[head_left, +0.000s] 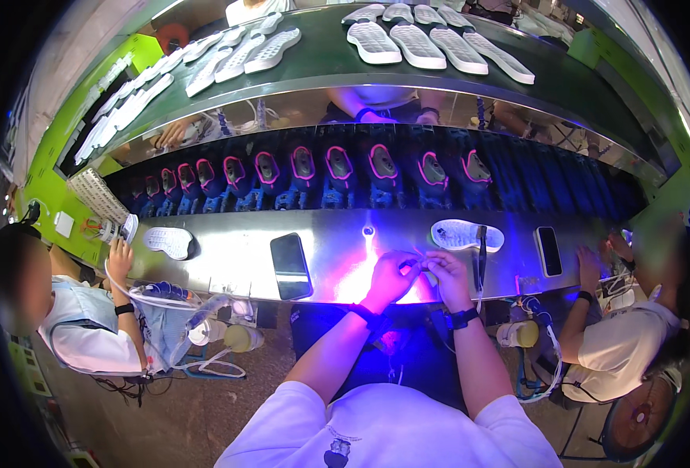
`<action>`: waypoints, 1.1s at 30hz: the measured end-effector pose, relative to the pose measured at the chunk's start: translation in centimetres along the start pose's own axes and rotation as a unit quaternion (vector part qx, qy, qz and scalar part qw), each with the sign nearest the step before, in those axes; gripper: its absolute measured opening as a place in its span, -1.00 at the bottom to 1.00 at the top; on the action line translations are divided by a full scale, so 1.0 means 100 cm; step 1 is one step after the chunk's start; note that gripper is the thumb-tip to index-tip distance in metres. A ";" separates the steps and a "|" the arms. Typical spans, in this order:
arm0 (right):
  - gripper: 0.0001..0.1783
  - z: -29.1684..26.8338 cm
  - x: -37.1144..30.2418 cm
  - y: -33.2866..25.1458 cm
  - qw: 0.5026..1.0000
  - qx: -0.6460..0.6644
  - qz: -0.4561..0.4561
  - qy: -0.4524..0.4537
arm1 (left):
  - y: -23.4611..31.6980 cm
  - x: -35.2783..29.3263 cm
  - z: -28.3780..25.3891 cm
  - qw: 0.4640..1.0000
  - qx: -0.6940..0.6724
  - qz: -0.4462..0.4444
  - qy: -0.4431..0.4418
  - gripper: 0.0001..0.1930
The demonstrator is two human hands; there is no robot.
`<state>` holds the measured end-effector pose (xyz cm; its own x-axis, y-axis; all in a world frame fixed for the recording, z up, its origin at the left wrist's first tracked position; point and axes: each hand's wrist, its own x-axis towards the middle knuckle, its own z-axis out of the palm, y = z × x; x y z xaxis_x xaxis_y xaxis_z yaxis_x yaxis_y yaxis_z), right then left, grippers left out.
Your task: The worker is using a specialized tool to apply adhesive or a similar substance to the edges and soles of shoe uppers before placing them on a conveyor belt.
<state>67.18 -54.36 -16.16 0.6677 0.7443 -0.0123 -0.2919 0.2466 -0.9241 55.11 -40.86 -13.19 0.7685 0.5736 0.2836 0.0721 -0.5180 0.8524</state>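
Note:
My left hand (pixel 392 278) and my right hand (pixel 449 276) meet over the near edge of the metal bench (pixel 333 234). The fingers of both are pinched together, fingertips almost touching. Whatever they hold, if anything, is too small to make out. Just beyond my right hand lies a white shoe sole (pixel 448 233). A dark-handled brush (pixel 482 253) rests across the sole's right part and points toward me. Purple-pink light falls on the bench around my left hand.
Two phones, one (pixel 290 267) left and one (pixel 548 251) right, lie on the bench. Another sole (pixel 167 242) is farther left. Behind, a rack carries pink-edged dark shoe uppers (pixel 339 163); above it, a green belt (pixel 322 66) bears white soles. A co-worker sits at either side.

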 end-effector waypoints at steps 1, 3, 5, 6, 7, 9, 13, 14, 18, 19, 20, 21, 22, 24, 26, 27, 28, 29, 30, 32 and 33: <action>-0.72 0.001 -0.001 0.001 1.000 0.002 -0.002 -0.002 | -0.001 -0.001 0.000 1.000 0.024 0.016 -0.006 -0.80; -0.70 0.004 -0.002 0.001 0.999 -0.043 -0.002 0.002 | -0.001 -0.002 -0.003 1.000 0.013 0.017 0.003 -0.80; -0.68 0.007 -0.003 0.000 0.999 -0.046 -0.010 0.004 | -0.001 -0.002 -0.006 0.998 0.036 0.035 -0.025 -0.78; -0.67 0.007 -0.003 -0.001 0.999 -0.050 -0.016 0.006 | 0.000 -0.001 -0.007 0.998 0.037 0.038 -0.024 -0.78; -0.67 0.006 -0.004 -0.001 0.999 -0.049 -0.019 0.006 | 0.002 -0.001 -0.007 0.997 0.053 0.045 -0.029 -0.77; -0.65 0.004 -0.004 0.000 0.998 -0.065 0.003 -0.009 | 0.003 0.000 -0.007 0.994 0.085 0.059 -0.039 -0.76; -0.64 0.005 -0.006 -0.002 0.997 -0.076 -0.009 -0.008 | 0.001 0.001 -0.002 0.996 0.073 0.049 -0.018 -0.76; -0.62 0.006 -0.006 -0.004 0.997 -0.080 -0.008 -0.014 | 0.003 0.001 -0.001 0.997 0.069 0.047 -0.006 -0.75; -0.58 0.011 -0.007 -0.004 0.995 -0.095 -0.008 -0.027 | -0.004 -0.002 -0.002 0.999 0.033 -0.022 0.002 -0.74; -0.58 0.011 -0.007 -0.003 0.995 -0.096 -0.012 -0.031 | 0.000 -0.002 -0.002 0.999 0.030 -0.018 0.000 -0.74; -0.56 0.011 -0.007 -0.002 0.995 -0.095 -0.013 -0.023 | 0.004 -0.001 -0.002 0.999 0.025 -0.024 0.012 -0.74; -0.56 0.012 -0.007 -0.002 0.995 -0.096 -0.015 -0.022 | 0.005 -0.001 -0.003 0.999 0.022 -0.032 0.025 -0.74; -0.57 0.012 -0.007 -0.002 0.995 -0.097 -0.021 -0.022 | 0.003 0.000 -0.003 0.999 0.027 -0.023 0.031 -0.74; -0.57 0.013 -0.007 -0.005 0.994 -0.099 -0.029 -0.022 | 0.004 -0.001 -0.002 0.999 0.032 -0.022 0.030 -0.74; -0.60 0.014 -0.008 -0.009 0.997 -0.081 -0.020 -0.004 | 0.006 -0.001 -0.002 0.999 0.038 -0.022 0.030 -0.73; -0.60 0.013 -0.008 -0.009 0.996 -0.081 -0.022 -0.004 | 0.006 -0.001 -0.001 0.999 0.030 -0.014 0.038 -0.73; -0.62 0.012 -0.008 -0.008 0.996 -0.085 -0.016 -0.005 | 0.007 -0.001 0.000 0.999 0.022 -0.006 0.047 -0.73; -0.64 0.011 -0.008 -0.008 0.996 -0.088 -0.009 -0.007 | 0.007 -0.001 0.000 0.999 0.021 -0.004 0.048 -0.73; -0.64 0.010 -0.008 -0.007 0.996 -0.088 -0.011 -0.007 | 0.008 -0.001 -0.001 0.999 0.026 -0.003 0.032 -0.74; -0.66 0.010 -0.008 -0.006 0.996 -0.084 -0.008 -0.002 | 0.010 -0.001 -0.003 0.999 0.030 -0.001 0.017 -0.75; -0.66 0.009 -0.007 -0.004 0.996 -0.084 -0.009 -0.002 | 0.012 -0.001 -0.004 0.999 0.030 -0.009 0.010 -0.76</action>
<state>66.19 -54.44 -15.41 0.6694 0.7429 0.0055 -0.1611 0.1524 -0.9751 54.90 -41.27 -12.02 0.7539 0.5957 0.2771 0.1245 -0.5436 0.8300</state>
